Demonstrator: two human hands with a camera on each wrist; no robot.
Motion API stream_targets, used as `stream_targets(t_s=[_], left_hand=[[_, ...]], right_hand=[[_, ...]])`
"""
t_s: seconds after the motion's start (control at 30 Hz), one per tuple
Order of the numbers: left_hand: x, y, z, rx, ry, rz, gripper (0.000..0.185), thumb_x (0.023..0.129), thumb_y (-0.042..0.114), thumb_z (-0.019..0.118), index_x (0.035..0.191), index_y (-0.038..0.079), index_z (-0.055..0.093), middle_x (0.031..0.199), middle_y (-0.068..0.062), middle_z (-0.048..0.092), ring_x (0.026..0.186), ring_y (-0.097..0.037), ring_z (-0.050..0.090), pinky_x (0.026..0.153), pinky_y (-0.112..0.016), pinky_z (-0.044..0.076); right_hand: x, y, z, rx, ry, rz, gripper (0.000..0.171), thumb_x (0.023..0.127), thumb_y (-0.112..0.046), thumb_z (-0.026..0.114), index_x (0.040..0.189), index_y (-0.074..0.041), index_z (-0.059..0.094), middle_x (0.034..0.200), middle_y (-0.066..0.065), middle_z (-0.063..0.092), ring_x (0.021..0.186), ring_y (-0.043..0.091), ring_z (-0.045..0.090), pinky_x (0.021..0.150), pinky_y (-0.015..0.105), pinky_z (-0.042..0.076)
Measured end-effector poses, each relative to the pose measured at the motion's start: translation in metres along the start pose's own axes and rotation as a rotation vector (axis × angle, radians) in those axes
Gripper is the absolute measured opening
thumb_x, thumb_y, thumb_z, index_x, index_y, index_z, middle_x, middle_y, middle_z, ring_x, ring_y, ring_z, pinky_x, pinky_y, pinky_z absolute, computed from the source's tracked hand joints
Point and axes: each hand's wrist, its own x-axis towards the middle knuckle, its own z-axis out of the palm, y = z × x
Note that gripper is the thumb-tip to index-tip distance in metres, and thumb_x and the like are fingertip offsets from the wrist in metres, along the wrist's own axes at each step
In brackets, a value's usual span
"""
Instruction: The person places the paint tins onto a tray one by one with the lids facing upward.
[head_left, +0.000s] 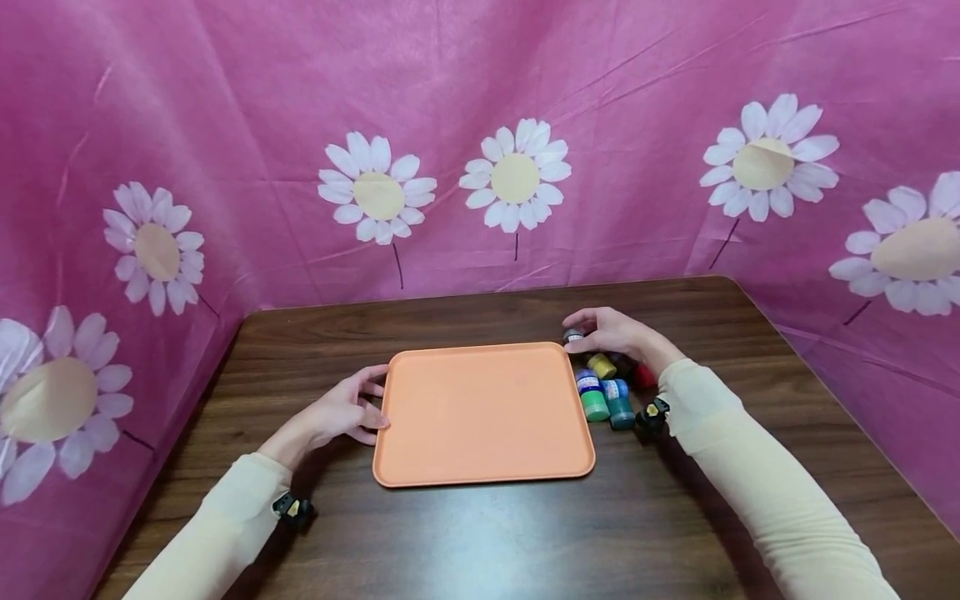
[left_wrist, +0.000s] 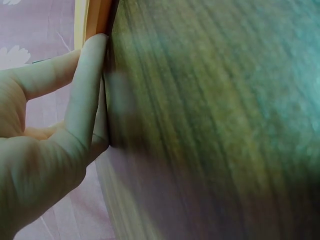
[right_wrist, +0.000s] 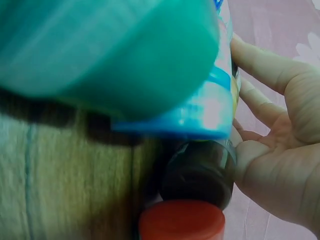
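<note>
My left hand (head_left: 347,408) is at the left edge of an orange tray (head_left: 480,417) lying flat on the table, its thumb on the rim and fingers spread beside it. In the left wrist view, fairly straight fingers (left_wrist: 86,85) touch the tray's edge (left_wrist: 99,17). Beyond the tray's far right corner, my right hand (head_left: 611,331) holds a small dark paint jar (head_left: 573,336) between thumb and fingers. Nearer me lie a yellow jar (head_left: 602,366), a blue-and-green pair (head_left: 594,404) and a teal jar (head_left: 619,408). The right wrist view shows a red jar (right_wrist: 182,220) beside a dark one (right_wrist: 200,172).
A dark wood-grain table (head_left: 480,542) carries everything. Pink cloth with white daisies (head_left: 515,175) hangs behind it and along both sides. The jars sit tightly grouped against the tray's right side, under my right wrist.
</note>
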Motion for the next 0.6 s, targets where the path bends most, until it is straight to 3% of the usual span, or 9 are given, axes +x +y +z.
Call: stream_targets(t_s=[0.6], left_hand=[[-0.0022, -0.0010, -0.0009, 0.008, -0.001, 0.003, 0.095, 0.083, -0.013, 0.070, 0.160, 0.006, 0.017, 0.135, -0.028, 0.033, 0.087, -0.024, 0.068, 0.070, -0.049, 0.062]], right_hand=[[0.0024, 0.0005, 0.0046, -0.040, 0.030, -0.025, 0.054, 0.090, -0.019, 0.078, 0.134, 0.005, 0.058, 0.125, 0.024, 0.060, 0.110, 0.033, 0.055, 0.101, 0.048, 0.047]])
